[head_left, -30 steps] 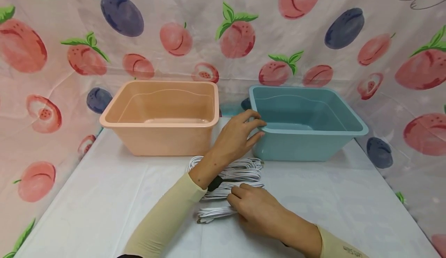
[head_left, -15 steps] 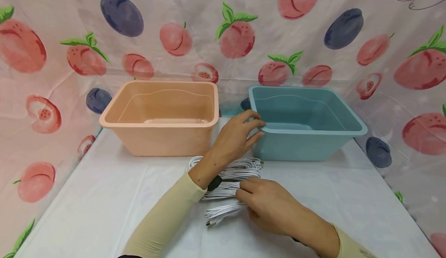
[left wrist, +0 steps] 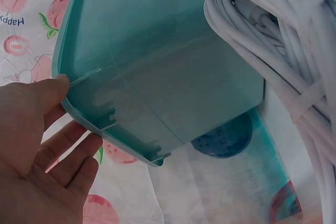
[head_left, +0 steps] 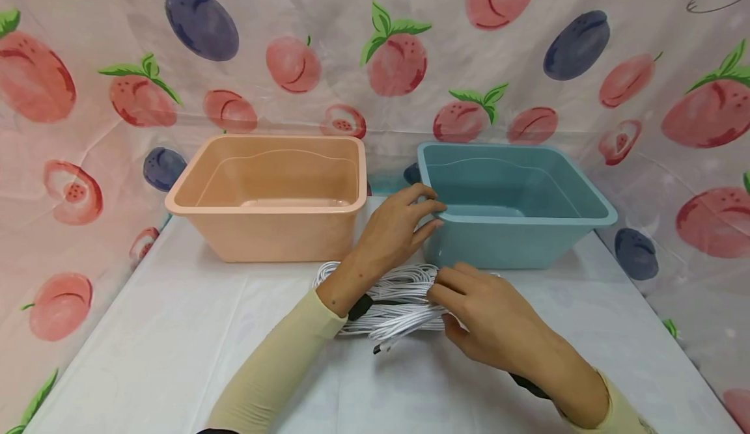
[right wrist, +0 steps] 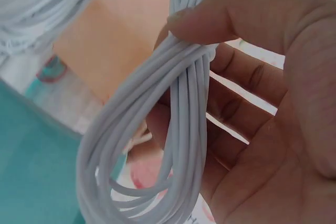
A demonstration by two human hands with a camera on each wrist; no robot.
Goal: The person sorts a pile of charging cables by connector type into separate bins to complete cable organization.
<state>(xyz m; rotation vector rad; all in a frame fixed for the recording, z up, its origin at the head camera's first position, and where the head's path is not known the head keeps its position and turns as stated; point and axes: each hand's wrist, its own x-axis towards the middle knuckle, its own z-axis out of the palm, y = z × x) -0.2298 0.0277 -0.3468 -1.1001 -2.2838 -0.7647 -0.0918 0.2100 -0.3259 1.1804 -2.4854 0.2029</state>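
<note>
In the head view my right hand [head_left: 492, 317] grips a coiled white cable [head_left: 407, 320], raised above the table, with its dark plug end pointing left. The right wrist view shows thumb and fingers pinching the tied middle of this cable coil [right wrist: 184, 93], its loop hanging below. My left hand [head_left: 401, 222] holds the near left corner of the blue-green plastic bin [head_left: 486, 245], thumb and fingers on either side of the rim, as the left wrist view shows. More coiled white cables [head_left: 404, 281] lie on the table, partly hidden by my left forearm and the held coil.
A peach-coloured plastic bin [head_left: 281, 235] stands left of the blue-green one, with a gap between them. Both bins show bare floors inside. A white cloth [head_left: 176, 343] covers the table, and a fruit-print curtain [head_left: 351, 30] hangs behind and at the sides.
My right hand has lifted the cable coil off the table and carried it forward and to the right, towards the blue-green bin. The left hand stays on the bin's corner.
</note>
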